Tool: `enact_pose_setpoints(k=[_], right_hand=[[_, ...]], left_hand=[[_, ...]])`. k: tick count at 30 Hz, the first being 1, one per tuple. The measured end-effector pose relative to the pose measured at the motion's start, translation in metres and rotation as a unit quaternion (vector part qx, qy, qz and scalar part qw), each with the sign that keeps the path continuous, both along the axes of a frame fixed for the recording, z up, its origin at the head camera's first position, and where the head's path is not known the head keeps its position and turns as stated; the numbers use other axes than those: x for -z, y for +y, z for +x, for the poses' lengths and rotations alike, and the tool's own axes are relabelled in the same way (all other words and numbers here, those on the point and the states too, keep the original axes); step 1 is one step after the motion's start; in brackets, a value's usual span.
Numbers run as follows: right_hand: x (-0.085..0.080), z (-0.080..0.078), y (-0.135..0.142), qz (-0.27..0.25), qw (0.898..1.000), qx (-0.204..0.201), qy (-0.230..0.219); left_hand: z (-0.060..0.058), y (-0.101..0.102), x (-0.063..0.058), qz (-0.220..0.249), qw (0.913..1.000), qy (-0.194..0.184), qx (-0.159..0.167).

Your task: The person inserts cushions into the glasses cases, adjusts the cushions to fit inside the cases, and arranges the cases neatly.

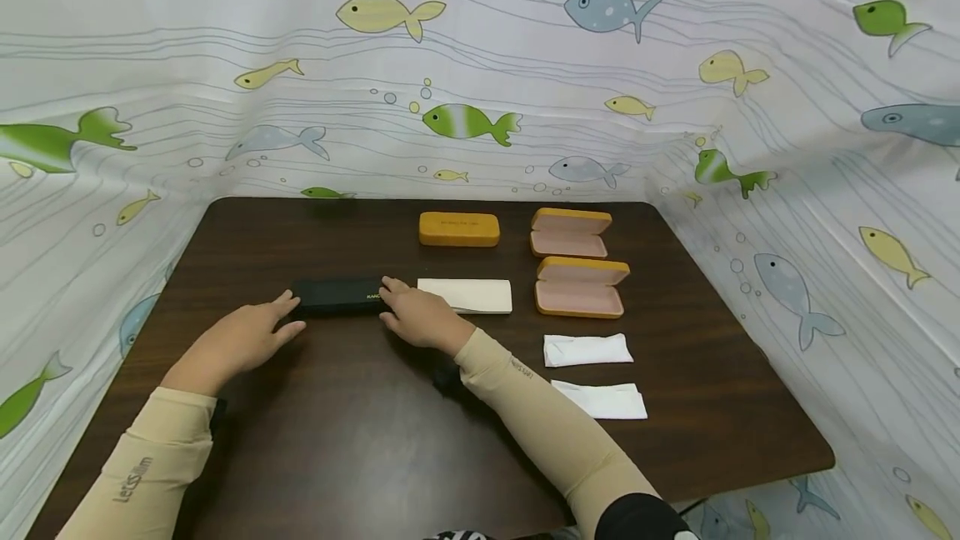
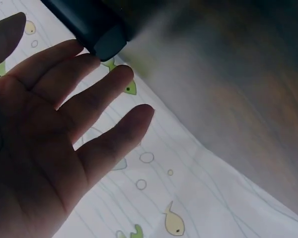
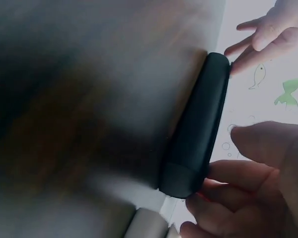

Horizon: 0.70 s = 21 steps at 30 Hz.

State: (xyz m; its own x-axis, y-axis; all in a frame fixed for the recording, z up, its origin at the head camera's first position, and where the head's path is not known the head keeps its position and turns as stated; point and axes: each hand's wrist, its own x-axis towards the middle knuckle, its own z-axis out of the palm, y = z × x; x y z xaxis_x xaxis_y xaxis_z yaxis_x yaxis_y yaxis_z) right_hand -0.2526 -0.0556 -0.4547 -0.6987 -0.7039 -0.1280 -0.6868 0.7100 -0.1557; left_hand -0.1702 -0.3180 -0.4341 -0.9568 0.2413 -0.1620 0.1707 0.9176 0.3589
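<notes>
Watching remotely, I lose part of the gold lettering on the black case behind the right hand, which also covers the near-left corner of the white packet. That hand and the left hand, fingers loosely extended, touch opposite ends of the case, left of centre toward the far edge of the worktop. Open yellow cases stand nearer the right edge.
</notes>
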Motion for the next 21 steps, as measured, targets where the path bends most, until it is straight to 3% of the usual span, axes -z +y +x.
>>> enact_pose_setpoints(k=[8, 15, 21], right_hand=[[-0.001, -0.002, 0.000, 0.014, 1.000, -0.016, 0.021], [0.005, -0.009, 0.013, -0.074, 0.996, -0.016, -0.038], [-0.007, -0.009, 0.039, -0.128, 0.988, -0.002, -0.086]], left_hand=[[0.000, 0.000, -0.001, -0.007, 0.9998, -0.016, -0.010], [-0.001, 0.006, -0.001, -0.041, 0.9991, -0.009, -0.008], [-0.005, 0.020, -0.006, -0.044, 0.9990, 0.009, 0.002]])
